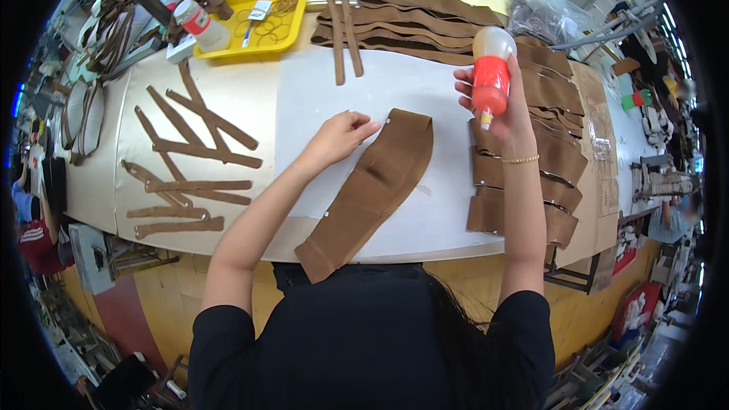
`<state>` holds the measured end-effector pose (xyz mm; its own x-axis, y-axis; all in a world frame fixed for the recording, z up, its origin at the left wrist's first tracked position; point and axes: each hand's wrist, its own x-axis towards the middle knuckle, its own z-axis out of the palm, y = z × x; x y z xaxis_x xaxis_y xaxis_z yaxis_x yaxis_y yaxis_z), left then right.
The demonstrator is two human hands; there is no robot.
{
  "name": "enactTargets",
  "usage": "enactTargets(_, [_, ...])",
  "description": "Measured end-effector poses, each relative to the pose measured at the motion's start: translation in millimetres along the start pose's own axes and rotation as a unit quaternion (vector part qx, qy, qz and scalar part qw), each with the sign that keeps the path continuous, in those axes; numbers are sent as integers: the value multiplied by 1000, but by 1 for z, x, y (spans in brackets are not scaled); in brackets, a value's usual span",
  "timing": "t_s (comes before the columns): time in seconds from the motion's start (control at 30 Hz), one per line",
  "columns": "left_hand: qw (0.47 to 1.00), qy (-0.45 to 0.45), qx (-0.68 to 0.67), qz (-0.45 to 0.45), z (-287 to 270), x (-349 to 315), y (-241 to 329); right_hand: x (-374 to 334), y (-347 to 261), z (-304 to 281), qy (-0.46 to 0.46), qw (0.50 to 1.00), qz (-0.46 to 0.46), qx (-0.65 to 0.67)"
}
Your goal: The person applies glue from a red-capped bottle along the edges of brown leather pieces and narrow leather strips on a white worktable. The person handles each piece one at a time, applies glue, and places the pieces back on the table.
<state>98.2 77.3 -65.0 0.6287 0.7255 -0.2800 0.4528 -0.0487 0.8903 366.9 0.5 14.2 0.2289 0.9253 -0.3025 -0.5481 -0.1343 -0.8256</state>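
A wide brown fabric band (377,175) lies on the white table in front of me, slanting from its upper folded end toward the near edge, where its lower end overhangs. My left hand (342,139) is just left of the band's upper end, fingers loosely bent and apart, with nothing visible in them. In my right hand (507,102), raised over the table to the right, is a squeeze bottle (490,72) with a red lower part and a cloudy, clear end. It is held nozzle down, apart from the band.
Narrow brown strips (197,140) lie scattered at left; two more strips (345,26) lie farther back. A yellow tray (285,38) holds rubber bands and a white jar (201,26). Brown bands are stacked at the back (410,23) and right (558,144). Plastic wrap (543,15) sits behind.
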Motion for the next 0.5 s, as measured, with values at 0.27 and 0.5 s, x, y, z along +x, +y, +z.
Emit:
enactTargets(0.27, [992,-109,-24,-52,15,45,30,-25,18,-60,66,995,-52,60])
enactTargets(0.5, [834,-173,-506,-135,13,29,13,-8,35,-47,138,983,-124,-8])
